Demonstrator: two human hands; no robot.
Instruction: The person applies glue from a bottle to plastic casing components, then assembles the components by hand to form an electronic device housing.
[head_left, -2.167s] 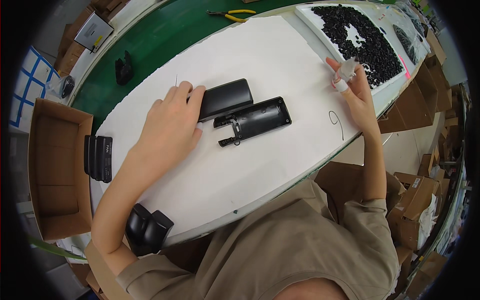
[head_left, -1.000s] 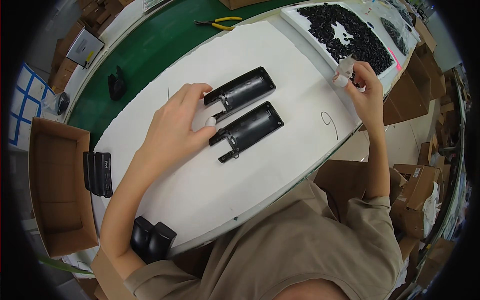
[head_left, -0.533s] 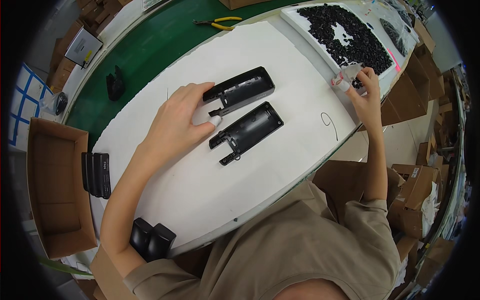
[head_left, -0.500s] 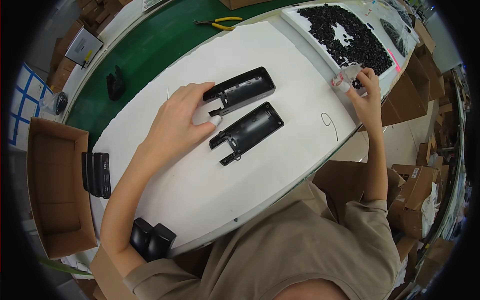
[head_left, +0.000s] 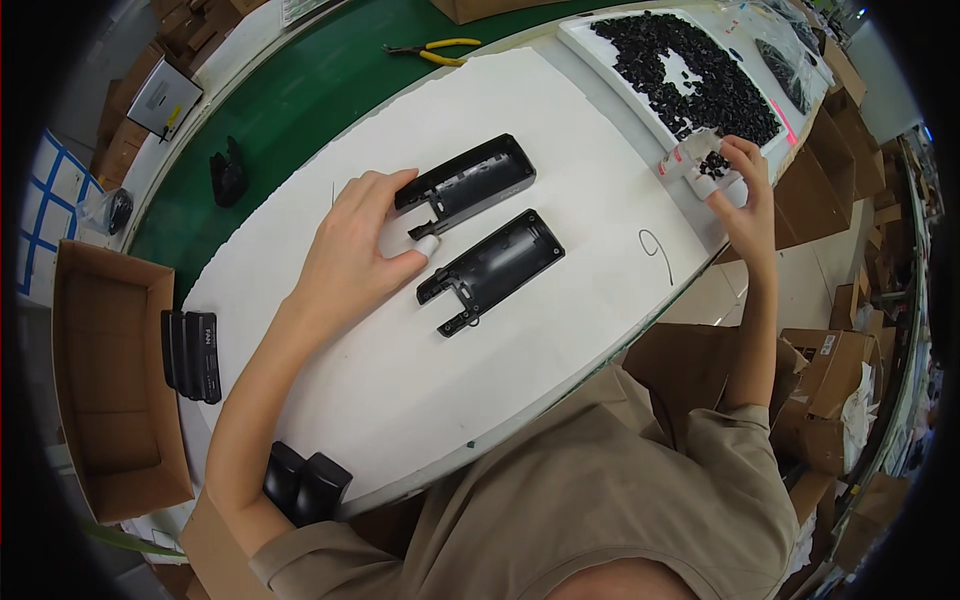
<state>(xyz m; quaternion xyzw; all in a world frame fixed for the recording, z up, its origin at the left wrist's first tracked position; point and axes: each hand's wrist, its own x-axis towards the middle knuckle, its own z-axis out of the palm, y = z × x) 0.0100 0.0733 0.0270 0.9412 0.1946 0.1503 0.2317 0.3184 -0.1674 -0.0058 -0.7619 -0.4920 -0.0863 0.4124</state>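
My left hand (head_left: 350, 235) grips the notched end of a black plastic housing half (head_left: 475, 182), fingers at its far edge and a white-covered thumb near its lower corner. Its hollow side faces up. Just nearer to me lies a second black housing half (head_left: 500, 265), also hollow side up, not held. At the right, my right hand (head_left: 748, 195) is over a small white container with red marks (head_left: 678, 162). Its white-covered fingertips are apart, beside tiny dark pieces (head_left: 713, 165) in that container. Nothing can be made out between these fingers.
A white tray (head_left: 590, 45) of many small black parts stands at the far right. Yellow-handled pliers (head_left: 440, 50) lie on the green surface. At left are an open cardboard box (head_left: 120, 490), stacked black pieces (head_left: 190, 355) and two glossy black parts (head_left: 308, 482).
My right hand has shifted slightly toward me and its fingers have parted, showing the tiny dark pieces. My left hand still grips the far housing half. The view has moved slightly.
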